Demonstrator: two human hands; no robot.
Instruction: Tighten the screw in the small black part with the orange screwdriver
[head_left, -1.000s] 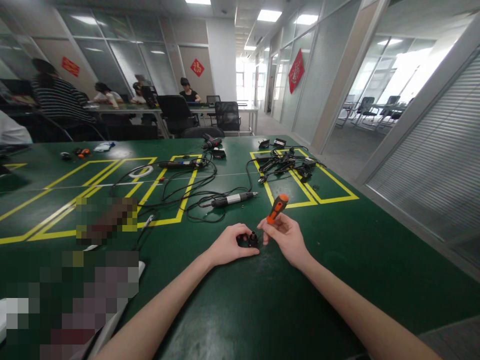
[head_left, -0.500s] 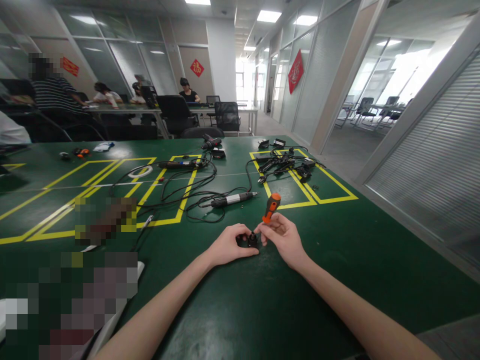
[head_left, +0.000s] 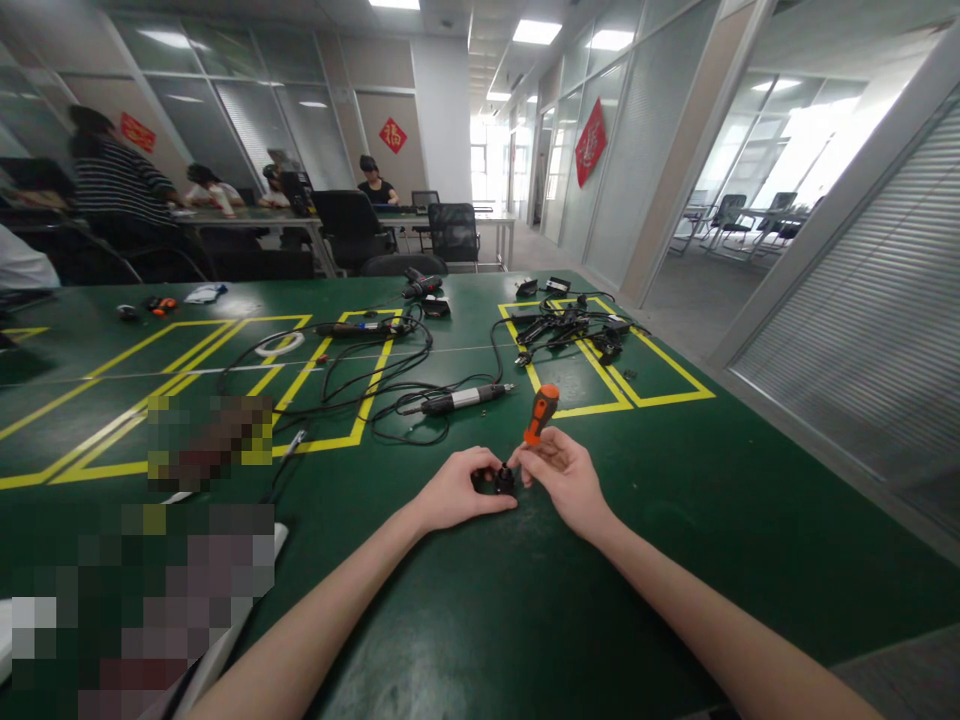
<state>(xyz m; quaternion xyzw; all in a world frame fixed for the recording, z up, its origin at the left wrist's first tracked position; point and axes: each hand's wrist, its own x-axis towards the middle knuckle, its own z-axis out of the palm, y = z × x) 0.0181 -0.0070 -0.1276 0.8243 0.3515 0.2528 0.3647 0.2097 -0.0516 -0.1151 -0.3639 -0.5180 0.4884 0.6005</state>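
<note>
Near the middle of the green table, my left hand (head_left: 466,490) curls its thumb and fingers around a small black part (head_left: 505,482) that rests on the tabletop. The part looks round with a narrower top; its exact kind is not clear. My right hand (head_left: 559,470) is closed just to the right of it, holding a screwdriver (head_left: 543,408) with an orange and dark grey handle. The handle points up and leans slightly right. My right fingertips are close to the top of the black part, and the screwdriver's tip is hidden behind them.
Beyond my hands lies a silver and black corded power tool (head_left: 465,398) with looping cable. A heap of black parts and cords (head_left: 570,325) sits at the back right. Further left are another corded tool (head_left: 360,328), a drill (head_left: 421,285) and a white ring (head_left: 280,344).
Both hands keep their places around the black part. The screwdriver handle has shifted only slightly.
</note>
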